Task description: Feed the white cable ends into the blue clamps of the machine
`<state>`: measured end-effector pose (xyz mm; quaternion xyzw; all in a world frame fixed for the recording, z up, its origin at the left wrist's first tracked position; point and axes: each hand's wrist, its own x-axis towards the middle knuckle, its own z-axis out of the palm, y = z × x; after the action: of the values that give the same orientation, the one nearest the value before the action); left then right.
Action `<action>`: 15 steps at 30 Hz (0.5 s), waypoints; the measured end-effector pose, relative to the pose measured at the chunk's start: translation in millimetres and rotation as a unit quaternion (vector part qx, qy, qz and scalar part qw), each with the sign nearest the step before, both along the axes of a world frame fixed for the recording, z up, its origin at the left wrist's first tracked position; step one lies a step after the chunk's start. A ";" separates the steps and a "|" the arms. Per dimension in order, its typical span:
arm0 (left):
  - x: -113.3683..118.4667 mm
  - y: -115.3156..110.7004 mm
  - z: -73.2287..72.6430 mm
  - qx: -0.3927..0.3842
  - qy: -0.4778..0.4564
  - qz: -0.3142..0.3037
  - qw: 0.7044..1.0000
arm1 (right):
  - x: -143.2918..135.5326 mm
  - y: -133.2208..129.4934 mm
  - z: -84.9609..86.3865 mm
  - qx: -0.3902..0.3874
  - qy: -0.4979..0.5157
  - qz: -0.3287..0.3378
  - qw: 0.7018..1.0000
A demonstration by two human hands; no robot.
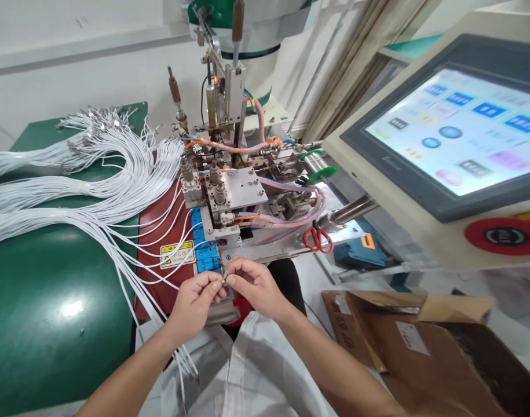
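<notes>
My left hand (pixel 196 301) is closed in a pinch, and a white cable (pixel 160 281) runs up to it from the left. Fingertip to fingertip with it, my right hand (pixel 256 286) pinches a tiny part (pixel 225 278) too small to name. Just beyond the hands is a row of blue blocks (pixel 207 255) along the machine's front left edge, with several white cables leading to them. Behind these stands the metal machine (pixel 242 186) with its plate, cylinders and tubes. My fingers cover most of what they hold.
Thick bundles of white cables (pixel 60 217) lie across the green table (pixel 51 301). A yellow warning label (pixel 178 255) is on the red-brown surface. Red-handled scissors (pixel 317 238) and a wire spool (pixel 317 167) sit at right. A touchscreen (pixel 456 127) and cardboard box (pixel 421 347) flank my right side.
</notes>
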<state>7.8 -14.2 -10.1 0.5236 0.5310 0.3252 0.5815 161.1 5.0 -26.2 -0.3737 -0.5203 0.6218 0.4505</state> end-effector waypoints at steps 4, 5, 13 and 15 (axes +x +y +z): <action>-5.8 3.5 5.4 0.003 0.064 -0.101 0.993 | 16.3 10.5 14.5 0.053 -0.125 0.109 0.985; -6.9 4.2 7.9 0.003 0.087 -0.130 0.988 | 19.8 12.5 19.2 0.082 -0.158 0.141 0.974; -4.6 0.5 12.5 0.031 0.110 -0.081 0.990 | 7.6 2.8 19.5 0.123 -0.203 0.003 0.971; -2.2 -2.1 7.4 0.029 0.081 -0.024 0.996 | -1.7 -3.6 10.8 0.076 -0.150 -0.077 0.983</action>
<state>5.6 -16.4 -2.7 0.5776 0.5538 0.2826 0.5290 159.4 1.3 -15.5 -0.4658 -0.5976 0.4809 0.4412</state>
